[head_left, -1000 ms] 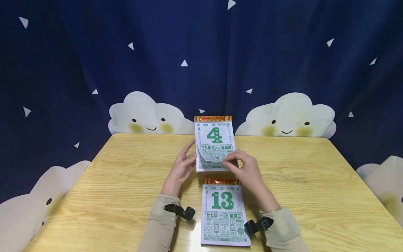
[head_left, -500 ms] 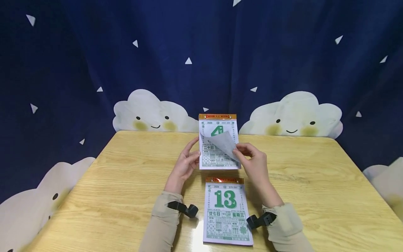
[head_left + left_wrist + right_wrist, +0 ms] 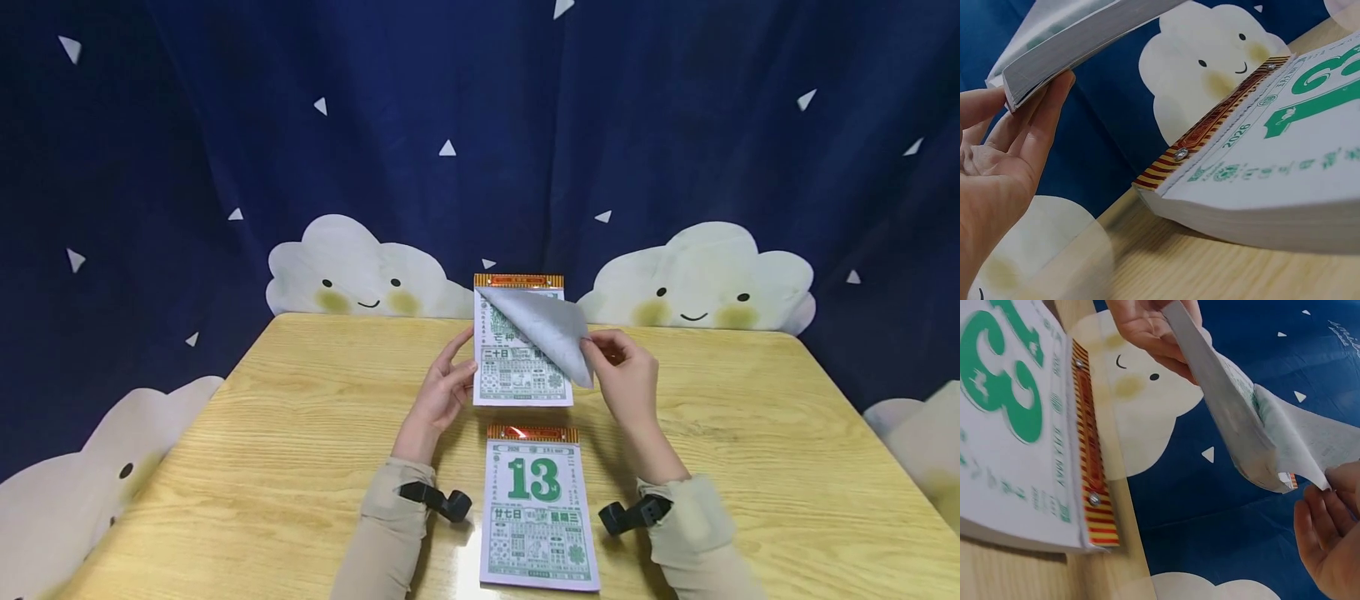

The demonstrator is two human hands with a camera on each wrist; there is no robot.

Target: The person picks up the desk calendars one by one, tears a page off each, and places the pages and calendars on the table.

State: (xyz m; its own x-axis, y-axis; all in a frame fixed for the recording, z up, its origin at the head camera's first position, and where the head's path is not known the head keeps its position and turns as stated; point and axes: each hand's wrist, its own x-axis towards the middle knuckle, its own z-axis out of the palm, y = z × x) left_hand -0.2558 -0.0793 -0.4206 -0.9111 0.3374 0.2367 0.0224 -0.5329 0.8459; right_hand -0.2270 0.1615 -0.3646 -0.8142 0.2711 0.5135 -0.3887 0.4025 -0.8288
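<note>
A tear-off calendar (image 3: pixel 517 387) is held up above the far part of the table. My left hand (image 3: pixel 441 390) grips its left edge, thumb in front and fingers behind, as the left wrist view also shows. At the right, my right hand (image 3: pixel 624 372) pinches the lower corner of the top sheet (image 3: pixel 551 327). That sheet is folded diagonally up and to the right, its grey back showing, and it still joins the pad at the top left. The page beneath is partly uncovered. Nearer me, a second calendar (image 3: pixel 538 508) showing a green 13 lies flat between my forearms.
The wooden table (image 3: pixel 300 433) reaches back to a dark blue curtain (image 3: pixel 390 100) with white clouds and triangles. Small black cameras (image 3: pixel 455 504) are strapped to both wrists, close to the flat calendar's sides.
The top sheet, showing a 4, has been lifted from its lower edge and peeled up and to the right by my right hand. My left hand keeps its grip on the pad.
</note>
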